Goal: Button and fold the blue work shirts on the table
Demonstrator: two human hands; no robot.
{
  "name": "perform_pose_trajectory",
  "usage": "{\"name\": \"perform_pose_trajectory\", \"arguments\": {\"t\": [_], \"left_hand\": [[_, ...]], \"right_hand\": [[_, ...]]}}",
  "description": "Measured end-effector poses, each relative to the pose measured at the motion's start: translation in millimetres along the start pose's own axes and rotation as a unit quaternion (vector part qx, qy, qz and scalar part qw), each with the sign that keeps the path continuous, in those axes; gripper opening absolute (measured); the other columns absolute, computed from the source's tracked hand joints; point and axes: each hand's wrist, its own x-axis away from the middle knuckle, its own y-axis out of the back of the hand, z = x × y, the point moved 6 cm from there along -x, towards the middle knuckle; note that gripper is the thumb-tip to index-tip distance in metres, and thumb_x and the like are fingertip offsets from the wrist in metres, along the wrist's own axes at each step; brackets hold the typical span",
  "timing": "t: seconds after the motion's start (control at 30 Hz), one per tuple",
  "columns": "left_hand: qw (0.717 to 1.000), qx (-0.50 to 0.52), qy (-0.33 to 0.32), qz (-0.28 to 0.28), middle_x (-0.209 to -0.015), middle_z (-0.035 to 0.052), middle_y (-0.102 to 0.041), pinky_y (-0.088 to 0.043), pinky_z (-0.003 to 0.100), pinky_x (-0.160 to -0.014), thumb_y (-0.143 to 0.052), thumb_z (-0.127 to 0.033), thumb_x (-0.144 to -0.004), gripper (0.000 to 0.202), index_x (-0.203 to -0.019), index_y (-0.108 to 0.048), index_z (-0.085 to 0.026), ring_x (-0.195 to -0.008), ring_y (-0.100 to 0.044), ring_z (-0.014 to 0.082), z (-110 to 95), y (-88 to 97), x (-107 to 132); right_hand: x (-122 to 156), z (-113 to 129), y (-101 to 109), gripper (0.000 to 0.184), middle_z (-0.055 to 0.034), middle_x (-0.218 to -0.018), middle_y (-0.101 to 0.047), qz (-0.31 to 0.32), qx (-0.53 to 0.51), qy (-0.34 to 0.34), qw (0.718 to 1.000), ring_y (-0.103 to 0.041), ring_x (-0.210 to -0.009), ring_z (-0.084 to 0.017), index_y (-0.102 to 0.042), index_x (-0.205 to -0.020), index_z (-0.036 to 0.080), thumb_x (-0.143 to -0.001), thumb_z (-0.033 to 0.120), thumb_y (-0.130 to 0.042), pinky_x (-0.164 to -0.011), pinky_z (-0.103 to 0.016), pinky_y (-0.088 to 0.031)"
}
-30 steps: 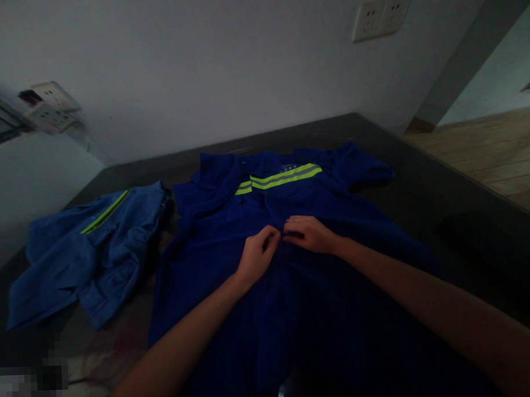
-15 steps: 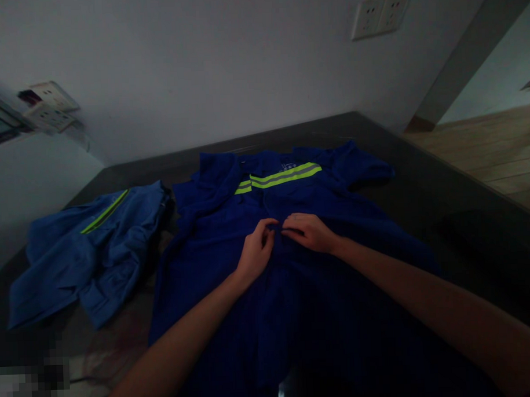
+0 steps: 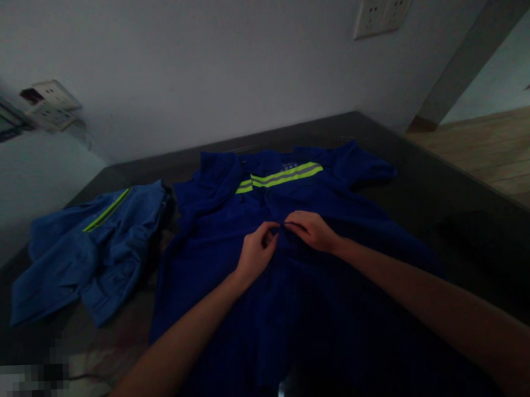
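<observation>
A dark blue work jacket [image 3: 206, 270] with a yellow-green and grey reflective stripe across its chest lies spread out in front of me, its collar toward the wall. At its front opening, just below the stripe, my left hand [image 3: 258, 248] pinches the cloth between thumb and fingers. Close beside it, my right hand [image 3: 312, 230] pinches the facing part of the front edge, fingertips pointing at those of the left. Whether a button or only fabric is between the fingertips is too dark to make out.
On the left lies a lighter blue garment [image 3: 71, 257] with a similar stripe, loosely folded. Both rest on a dark table [image 3: 340, 123] against a white wall [image 3: 225, 66]. Sockets [image 3: 382, 14] sit on the wall, and a power strip [image 3: 51, 116] is at the left.
My right hand's fingers have closed tighter and its tips have tilted slightly at the front edge. My left hand stays nearly in place; the jacket lies as before.
</observation>
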Motion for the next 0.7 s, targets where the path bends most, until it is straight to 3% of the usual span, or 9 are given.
{"name": "perform_pose_trajectory", "arguments": {"t": [0.3,0.57,0.7], "left_hand": [[1.0,0.009,0.008,0.003,-0.06,-0.0053,-0.051,-0.036,0.019,-0.055,-0.051,-0.025,-0.086,0.015,-0.093,-0.062,-0.017,-0.056,-0.049,0.0089,3,0.4,-1],[0.998,0.054,0.04,0.003,-0.056,-0.0058,-0.049,-0.035,0.019,-0.05,-0.051,-0.03,-0.086,0.015,-0.085,-0.059,-0.018,-0.05,-0.047,0.0088,7,0.1,-1],[0.992,0.106,0.064,-0.003,-0.054,-0.0067,-0.047,-0.031,0.018,-0.045,-0.051,-0.038,-0.087,0.021,-0.079,-0.05,-0.018,-0.044,-0.043,0.0075,12,0.4,-2]], "right_hand": [[0,4,-1,0.024,-0.0086,-0.086,-0.066,0.016,-0.003,0.026,1.0,-0.06,-0.081,-0.019,-0.061,-0.09,0.016,-0.095,0.029,-0.041,-0.075,-0.032,-0.047],[-2,2,0,0.024,-0.0068,-0.084,-0.065,0.001,-0.044,-0.01,0.999,-0.059,-0.08,-0.018,-0.06,-0.086,0.018,-0.095,0.03,-0.042,-0.076,-0.03,-0.046],[-2,-5,9,0.025,-0.003,-0.075,-0.059,-0.047,-0.069,-0.052,0.995,-0.056,-0.07,-0.015,-0.056,-0.079,0.018,-0.095,0.031,-0.042,-0.068,-0.026,-0.043]]}}
